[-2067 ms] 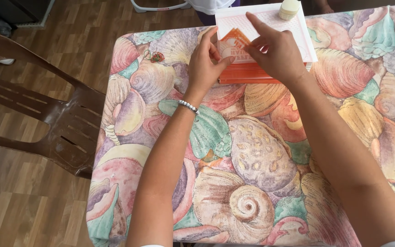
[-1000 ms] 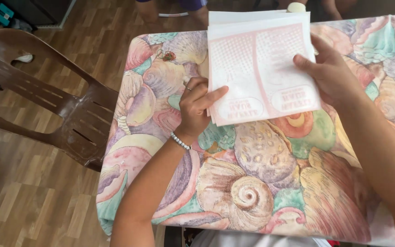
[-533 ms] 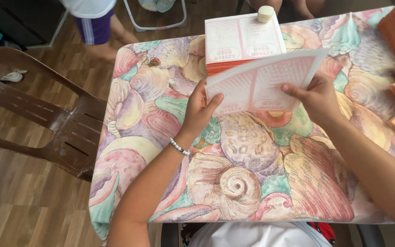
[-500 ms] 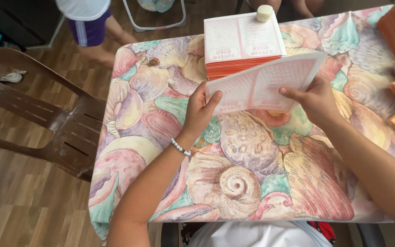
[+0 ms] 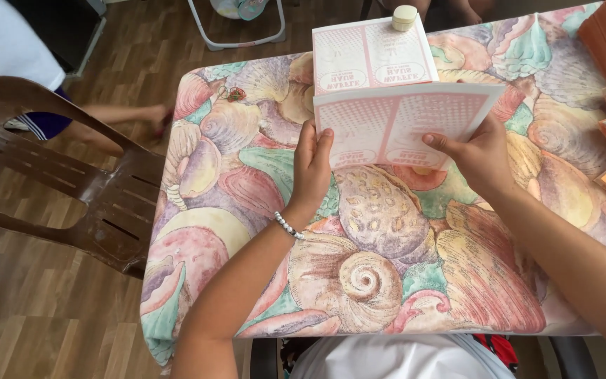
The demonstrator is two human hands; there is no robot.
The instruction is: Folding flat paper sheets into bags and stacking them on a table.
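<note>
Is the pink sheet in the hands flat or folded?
Flat: the sheet is spread between left hand and right hand.

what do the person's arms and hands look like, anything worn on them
Both forearms are bare, with no sleeves in view and no gloves. The left hand has a thin bracelet of small white beads around its wrist. The right hand shows no ring, watch or bracelet, and its wrist is plain. Fingernails look short and unpainted as far as can be seen.
</note>
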